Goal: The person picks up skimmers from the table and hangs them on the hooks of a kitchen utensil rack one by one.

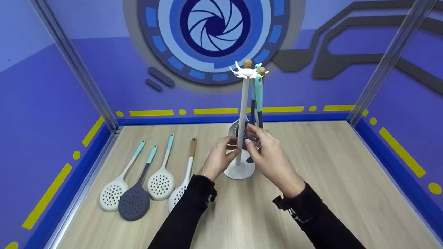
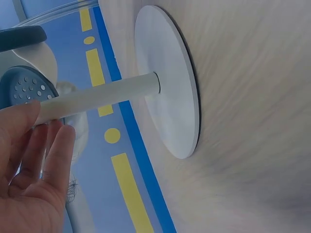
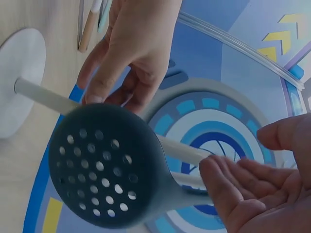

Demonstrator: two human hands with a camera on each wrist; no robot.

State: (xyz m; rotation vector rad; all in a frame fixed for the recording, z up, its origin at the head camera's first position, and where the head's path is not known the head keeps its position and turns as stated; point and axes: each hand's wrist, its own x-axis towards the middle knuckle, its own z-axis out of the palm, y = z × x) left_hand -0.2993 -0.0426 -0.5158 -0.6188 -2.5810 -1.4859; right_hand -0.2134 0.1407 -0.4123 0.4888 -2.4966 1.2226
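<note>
Dark skimmer [image 3: 109, 172], 1: hangs near-vertical, right of rack pole [image 1: 243, 114]. Left hand [image 1: 218, 155]: pinches pole. Right hand [image 1: 273, 155], nearer skimmer: thumb and fingers parted, gripping nothing.

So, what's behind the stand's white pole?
From the head view, a dark perforated skimmer and part of a paler utensil. What the pole and right hand cover there can't be seen.

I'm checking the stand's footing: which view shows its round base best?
Left wrist: the round base is large and entirely in frame. Head shows it smaller and partly covered; right wrist cuts it off at the left edge.
</note>
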